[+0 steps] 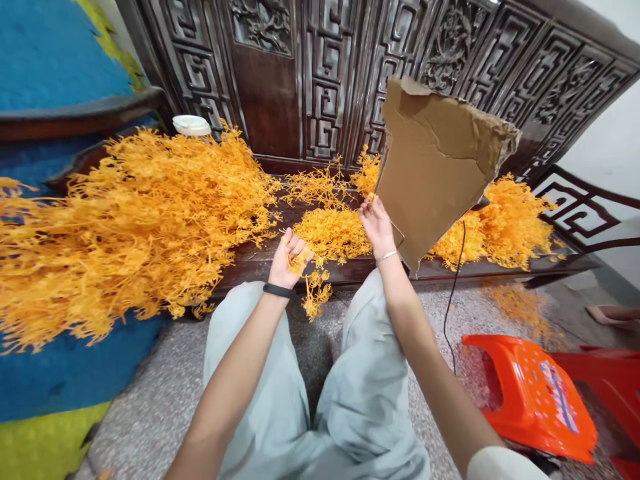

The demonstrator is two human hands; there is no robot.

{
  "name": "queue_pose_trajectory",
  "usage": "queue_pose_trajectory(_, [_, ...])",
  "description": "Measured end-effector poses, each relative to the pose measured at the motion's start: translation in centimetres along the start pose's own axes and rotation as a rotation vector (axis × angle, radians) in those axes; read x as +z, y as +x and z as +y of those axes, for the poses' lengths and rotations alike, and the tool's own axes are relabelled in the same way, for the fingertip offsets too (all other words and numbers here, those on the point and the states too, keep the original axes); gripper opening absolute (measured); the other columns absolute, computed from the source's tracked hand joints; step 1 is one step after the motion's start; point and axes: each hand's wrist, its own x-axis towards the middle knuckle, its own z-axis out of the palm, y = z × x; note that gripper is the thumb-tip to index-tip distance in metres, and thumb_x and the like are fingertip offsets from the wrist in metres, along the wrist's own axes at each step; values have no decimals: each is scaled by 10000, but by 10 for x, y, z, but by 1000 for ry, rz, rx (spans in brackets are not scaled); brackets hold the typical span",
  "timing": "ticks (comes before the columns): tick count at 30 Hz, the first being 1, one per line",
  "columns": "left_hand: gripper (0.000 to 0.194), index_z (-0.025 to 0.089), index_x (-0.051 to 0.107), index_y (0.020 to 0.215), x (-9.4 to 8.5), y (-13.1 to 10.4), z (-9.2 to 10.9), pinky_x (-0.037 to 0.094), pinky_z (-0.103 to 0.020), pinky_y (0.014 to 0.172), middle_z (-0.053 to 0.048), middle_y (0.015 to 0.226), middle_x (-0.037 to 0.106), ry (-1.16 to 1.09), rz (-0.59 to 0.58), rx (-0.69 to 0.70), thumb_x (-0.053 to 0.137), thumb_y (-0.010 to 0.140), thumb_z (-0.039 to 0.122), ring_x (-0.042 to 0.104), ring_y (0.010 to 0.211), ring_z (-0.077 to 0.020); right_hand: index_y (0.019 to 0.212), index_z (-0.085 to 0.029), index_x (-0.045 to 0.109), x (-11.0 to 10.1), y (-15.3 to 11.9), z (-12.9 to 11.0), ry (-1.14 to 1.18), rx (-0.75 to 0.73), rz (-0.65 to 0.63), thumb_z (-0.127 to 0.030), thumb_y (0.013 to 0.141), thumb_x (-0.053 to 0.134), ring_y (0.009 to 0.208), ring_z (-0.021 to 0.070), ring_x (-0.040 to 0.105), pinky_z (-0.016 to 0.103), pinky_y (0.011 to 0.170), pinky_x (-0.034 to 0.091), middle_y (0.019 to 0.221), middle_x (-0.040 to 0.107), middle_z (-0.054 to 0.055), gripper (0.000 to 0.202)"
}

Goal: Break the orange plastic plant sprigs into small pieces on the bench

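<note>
My left hand, with a black band at the wrist, is closed around orange plastic sprigs; a curly-tipped bunch hangs from it over the bench edge. My right hand is raised beside a bent brown cardboard sheet, its fingertips pinched on a small orange piece. Between and behind both hands lies a pile of orange curly pieces on the dark wooden bench. Looser, thinner orange stems lie farther back. Fingers partly hide what each hand holds.
A large orange heap covers the bench's left side, with a white round container behind it. More orange pieces lie right of the cardboard. A black cable hangs down near a red plastic stool. Someone's foot shows at far right.
</note>
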Motion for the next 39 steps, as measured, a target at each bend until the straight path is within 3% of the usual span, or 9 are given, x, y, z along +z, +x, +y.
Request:
queue_pose_trajectory(6, [494,171,346,507,1,3,1,303,-183,367,50,461,282,47,14,36,295,932,418,331,371,-63,745,-204,533,-11,-11,-7,-295,-21,-125,-265,671,686,589,66,544,197,605,451,641,571,-48,181])
queue_pose_trajectory(15, [479,141,565,624,-2,8,-1,472,-229,525,-17,602,563,75,45,55,297,920,404,535,494,-83,794,-209,608,-20,-4,-6,-527,-67,-68,-293,593,732,648,76,553,194,585,430,708,562,-43,250])
queue_pose_trajectory(22, [343,152,645,835,-6,9,2,516,-266,728,-61,880,668,109,62,109,406,871,396,639,786,-135,1118,-236,569,-23,12,12,-821,-76,-39,-347,646,675,886,168,564,315,725,478,1096,565,71,496])
queue_pose_trajectory(25, [261,159,646,831,-6,8,2,514,-270,741,-52,898,664,129,48,126,458,846,340,638,830,-143,1115,-223,560,-18,4,15,-976,-174,-10,-343,617,709,958,185,544,367,852,457,1248,489,99,534])
queue_pose_trajectory(27, [230,150,641,783,-6,8,1,516,-275,725,-45,837,657,125,32,125,478,833,304,637,796,-143,1034,-224,581,-10,-9,15,-982,-214,-134,-423,689,647,998,183,536,349,864,455,1202,530,78,403])
queue_pose_trajectory(29, [204,150,630,734,-6,8,2,516,-268,706,-29,762,640,131,26,121,499,819,282,631,748,-133,947,-222,597,1,-24,16,-943,-136,-362,-503,766,543,984,175,549,318,808,473,1072,597,56,339])
queue_pose_trajectory(33, [183,163,611,701,-7,8,3,509,-223,662,-8,706,617,160,37,140,513,811,272,617,701,-107,836,-182,609,19,-47,26,-973,22,-686,-503,679,661,774,138,566,280,725,457,838,623,22,361])
queue_pose_trajectory(36, [180,165,606,697,-9,9,4,500,-198,609,-11,702,619,172,42,164,519,809,276,616,692,-107,771,-163,608,26,-53,37,-1046,-54,-719,-481,673,678,640,108,500,254,624,411,719,580,-5,340])
queue_pose_trajectory(39, [182,163,606,692,-9,10,6,513,-218,660,-9,693,621,169,29,175,525,811,274,620,693,-110,716,-166,601,26,-54,44,-1068,-142,-652,-491,702,644,590,102,467,247,585,379,644,549,-19,329])
